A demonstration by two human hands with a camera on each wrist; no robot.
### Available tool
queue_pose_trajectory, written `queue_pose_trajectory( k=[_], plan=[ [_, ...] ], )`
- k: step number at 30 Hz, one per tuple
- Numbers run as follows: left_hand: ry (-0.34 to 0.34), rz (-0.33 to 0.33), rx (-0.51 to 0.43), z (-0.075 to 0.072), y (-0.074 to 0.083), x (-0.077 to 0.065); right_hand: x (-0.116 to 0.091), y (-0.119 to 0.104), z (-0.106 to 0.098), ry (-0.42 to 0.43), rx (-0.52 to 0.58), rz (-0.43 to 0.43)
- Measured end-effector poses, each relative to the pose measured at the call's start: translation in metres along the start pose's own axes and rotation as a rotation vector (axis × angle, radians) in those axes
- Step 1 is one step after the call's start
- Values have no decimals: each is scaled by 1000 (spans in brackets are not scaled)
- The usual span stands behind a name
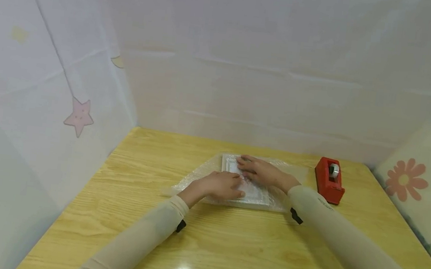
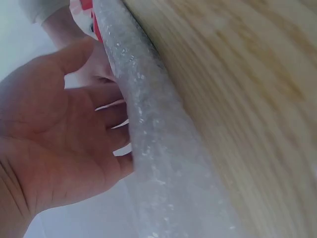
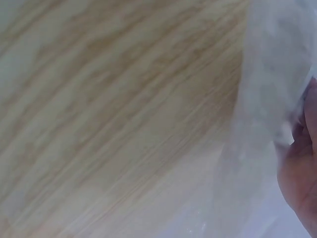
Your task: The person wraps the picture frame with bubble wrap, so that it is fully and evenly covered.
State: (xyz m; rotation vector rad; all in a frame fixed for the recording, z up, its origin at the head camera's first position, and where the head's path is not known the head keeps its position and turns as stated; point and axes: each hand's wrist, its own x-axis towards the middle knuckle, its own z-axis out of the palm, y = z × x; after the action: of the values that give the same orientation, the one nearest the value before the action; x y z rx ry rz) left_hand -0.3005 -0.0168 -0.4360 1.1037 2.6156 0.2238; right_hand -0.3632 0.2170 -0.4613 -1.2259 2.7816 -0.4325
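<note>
A white rectangular frame (image 1: 230, 164) lies on a sheet of clear bubble wrap (image 1: 200, 173), some of which spreads past its left and right sides. My left hand (image 1: 223, 185) rests on the near part of the frame, fingers extended to the right. Just beyond it, my right hand (image 1: 264, 172) lies across the upper middle with its fingers spread and pointing left. In the left wrist view, the left fingertips meet the bubble wrap (image 2: 158, 134), palm facing down. Only part of the right hand (image 3: 299, 171) shows at the edge of the right wrist view, beside the wrap.
A red tape dispenser (image 1: 324, 185) with a roll of clear tape stands to the right of the wrap on the wooden table (image 1: 149, 162). Patterned cloth walls (image 1: 242, 102) enclose the table at the back and both sides.
</note>
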Motion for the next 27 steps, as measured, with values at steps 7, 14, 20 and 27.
queue_pose_trajectory(
  k=[7, 14, 20, 27],
  plan=[
    [165, -144, -15, 3, -20, 8, 11, 2, 6, -34, 39, 3],
    [160, -192, 78, 2, -38, 17, 15, 0, 12, -6, 84, 24],
    [46, -140, 99, 9, -63, 16, 21, -4, 14, 20, 118, 31],
    [54, -130, 157, 18, -77, 21, 25, -9, 14, 23, 152, 37]
  ],
)
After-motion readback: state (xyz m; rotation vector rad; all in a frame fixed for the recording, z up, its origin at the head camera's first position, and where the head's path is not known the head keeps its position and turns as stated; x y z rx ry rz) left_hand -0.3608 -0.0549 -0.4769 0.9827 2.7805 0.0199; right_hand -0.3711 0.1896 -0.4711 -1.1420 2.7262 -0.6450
